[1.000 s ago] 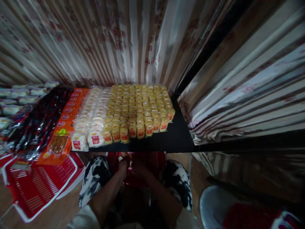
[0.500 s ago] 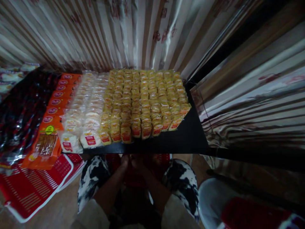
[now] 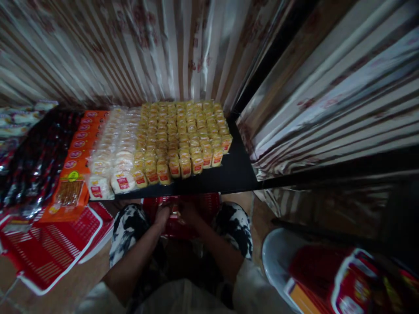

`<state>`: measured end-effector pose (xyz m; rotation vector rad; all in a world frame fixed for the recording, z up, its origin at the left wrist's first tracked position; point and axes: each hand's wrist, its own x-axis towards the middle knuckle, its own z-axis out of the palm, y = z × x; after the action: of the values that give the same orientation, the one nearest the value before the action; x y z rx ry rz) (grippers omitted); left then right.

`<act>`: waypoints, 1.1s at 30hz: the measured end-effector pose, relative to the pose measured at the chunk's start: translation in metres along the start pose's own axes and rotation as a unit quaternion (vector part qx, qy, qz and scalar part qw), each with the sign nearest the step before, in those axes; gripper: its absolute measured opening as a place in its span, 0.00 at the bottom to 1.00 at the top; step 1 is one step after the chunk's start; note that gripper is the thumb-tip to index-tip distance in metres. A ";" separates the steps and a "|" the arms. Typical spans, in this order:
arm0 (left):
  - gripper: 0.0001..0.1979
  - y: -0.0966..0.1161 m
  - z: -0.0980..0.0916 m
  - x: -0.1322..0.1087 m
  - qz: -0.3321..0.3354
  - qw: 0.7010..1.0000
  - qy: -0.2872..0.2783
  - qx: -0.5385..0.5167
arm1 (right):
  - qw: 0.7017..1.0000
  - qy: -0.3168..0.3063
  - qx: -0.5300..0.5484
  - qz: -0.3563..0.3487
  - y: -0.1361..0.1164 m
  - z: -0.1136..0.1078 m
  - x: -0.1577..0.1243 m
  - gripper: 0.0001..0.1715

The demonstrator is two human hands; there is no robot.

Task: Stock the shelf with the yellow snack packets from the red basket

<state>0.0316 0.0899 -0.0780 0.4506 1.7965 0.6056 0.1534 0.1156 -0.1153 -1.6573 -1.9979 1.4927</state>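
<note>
My left hand (image 3: 163, 214) and my right hand (image 3: 188, 212) are close together, low between my knees, just below the front edge of the black table (image 3: 235, 176). Between their fingers shows a small pale wrapped packet (image 3: 175, 209), dim and blurred; both hands look closed about it. Under and behind them is a red basket (image 3: 209, 203), its inside mostly in shadow. On the table above, several rows of yellow wrapped cakes (image 3: 183, 139) stand packed together, with whitish wrapped cakes (image 3: 122, 179) to their left.
Orange snack packs (image 3: 75, 165) and dark shiny packs (image 3: 36, 161) lie farther left. A red basket with a white handle (image 3: 49, 257) stands on the floor at left. At right are a grey-white round tub (image 3: 276, 257) and red packages (image 3: 353, 283). Striped curtains (image 3: 131, 52) hang behind.
The view has shifted, so the table sits farther left and more of the red basket below shows. My hands stay together over it, and the small packet between them now shows.
</note>
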 end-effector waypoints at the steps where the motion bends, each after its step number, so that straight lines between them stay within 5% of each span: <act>1: 0.07 0.006 -0.004 -0.007 0.007 1.000 -0.010 -0.006 | 1.000 0.007 -0.004 -0.009 -0.004 -0.008 -0.005 0.18; 7: 0.09 0.047 -0.024 -0.052 0.058 0.994 -0.095 -0.017 | 0.996 0.012 0.040 -0.082 -0.022 -0.056 -0.042 0.23; 10: 0.10 0.068 -0.022 -0.077 0.086 0.986 -0.141 -0.018 | 0.985 -0.016 0.131 -0.108 -0.026 -0.079 -0.059 0.19; 13: 0.12 0.085 -0.015 -0.100 0.128 0.972 -0.194 -0.023 | 0.975 0.020 0.185 -0.120 -0.030 -0.101 -0.074 0.18; 17: 0.08 0.101 -0.002 -0.124 0.130 0.964 -0.218 -0.075 | 0.941 0.098 0.306 -0.108 -0.039 -0.123 -0.095 0.23; 21: 0.06 0.112 0.014 -0.140 0.099 0.943 -0.209 -0.237 | 0.877 0.181 0.438 -0.081 -0.056 -0.135 -0.116 0.32; 25: 0.06 0.117 0.035 -0.148 0.101 0.918 -0.211 -0.320 | 0.842 0.177 0.501 -0.094 -0.071 -0.139 -0.127 0.31; 33: 0.13 0.121 0.088 -0.138 0.168 0.936 -0.192 -0.243 | 0.853 0.274 0.431 -0.109 -0.053 -0.159 -0.112 0.16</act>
<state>0.1567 0.1216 0.0788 0.4948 1.1498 1.0890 0.2635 0.1226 0.0531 -1.1967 -0.9360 1.3127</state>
